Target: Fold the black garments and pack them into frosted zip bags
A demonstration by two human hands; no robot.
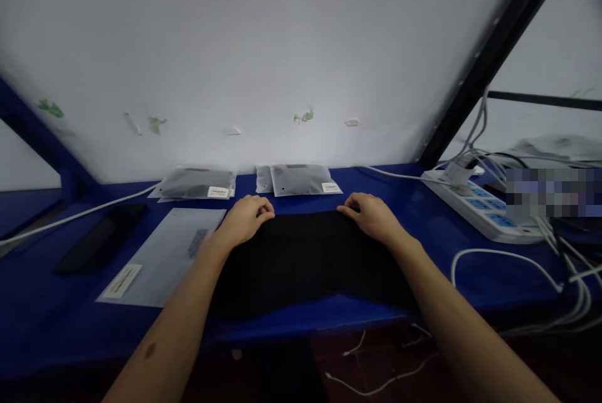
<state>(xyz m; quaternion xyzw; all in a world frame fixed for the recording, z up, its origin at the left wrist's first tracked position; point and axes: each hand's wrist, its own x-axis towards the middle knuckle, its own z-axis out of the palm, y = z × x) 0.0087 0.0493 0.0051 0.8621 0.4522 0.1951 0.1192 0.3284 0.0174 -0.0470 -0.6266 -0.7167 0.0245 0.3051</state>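
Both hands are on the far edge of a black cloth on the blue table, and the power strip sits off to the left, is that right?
Not quite. The head view shows the power strip to the right, not the left. The rest holds: the left hand and right hand both rest on the far edge of the black cloth on the blue table.

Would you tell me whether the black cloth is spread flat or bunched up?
Spread flat: the black cloth lies smooth on the blue table, both hands gripping its far edge.
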